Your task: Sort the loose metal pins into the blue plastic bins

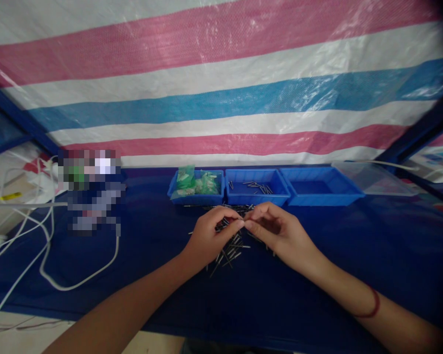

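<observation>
My left hand [211,237] and my right hand [276,231] meet fingertip to fingertip just above a loose pile of thin metal pins [232,248] on the dark blue table [354,255]. Both hands are closed in a pinch; what sits between the fingers is too small to name. Behind them stand three blue bins: the left bin [177,195] holds green packets [197,183], the middle bin [258,198] has a few pins, the right bin [323,198] looks bare.
White cables [51,260] loop over the table's left side beside a blurred-out patch. A clear plastic lid or tray [376,178] lies at the far right. A striped pink, white and blue tarp [221,88] hangs behind the table.
</observation>
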Motion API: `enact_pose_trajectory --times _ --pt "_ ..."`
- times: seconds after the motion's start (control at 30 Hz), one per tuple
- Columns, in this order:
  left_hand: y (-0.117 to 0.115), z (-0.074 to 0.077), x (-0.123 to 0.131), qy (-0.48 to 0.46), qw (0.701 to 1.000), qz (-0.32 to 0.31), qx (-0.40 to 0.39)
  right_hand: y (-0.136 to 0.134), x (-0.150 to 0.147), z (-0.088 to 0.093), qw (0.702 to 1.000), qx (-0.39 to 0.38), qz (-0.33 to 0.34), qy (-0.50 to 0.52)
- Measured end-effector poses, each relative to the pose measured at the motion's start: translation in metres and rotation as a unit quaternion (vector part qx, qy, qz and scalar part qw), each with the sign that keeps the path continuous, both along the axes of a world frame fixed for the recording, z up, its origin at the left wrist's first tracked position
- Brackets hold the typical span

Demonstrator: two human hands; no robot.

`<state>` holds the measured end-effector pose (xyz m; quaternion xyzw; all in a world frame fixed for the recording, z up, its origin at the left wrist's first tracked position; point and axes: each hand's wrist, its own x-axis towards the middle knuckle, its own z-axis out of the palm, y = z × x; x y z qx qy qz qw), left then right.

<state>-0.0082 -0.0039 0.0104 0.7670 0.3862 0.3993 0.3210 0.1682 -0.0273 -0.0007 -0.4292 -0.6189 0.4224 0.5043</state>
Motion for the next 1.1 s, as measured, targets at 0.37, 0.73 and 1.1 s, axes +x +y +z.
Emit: enact_pose_trajectory --times 0.37,0.73,1.1 --pt "-0.001 0.001 -0.001 -0.019 0.998 -0.017 0.05 0.0 -0.001 0.005 0.999 -0.032 0.039 -0.01" --pt "-0.001 0.001 -0.003 -0.005 0.997 -0.042 0.059 -0.004 0.007 0.009 0.986 0.126 -0.014 -0.108" --pt "-0.002 -0.006 0.001 0.103 0.993 0.032 0.054 0.022 0.021 0.021 0.888 0.304 -0.157 -0.306"
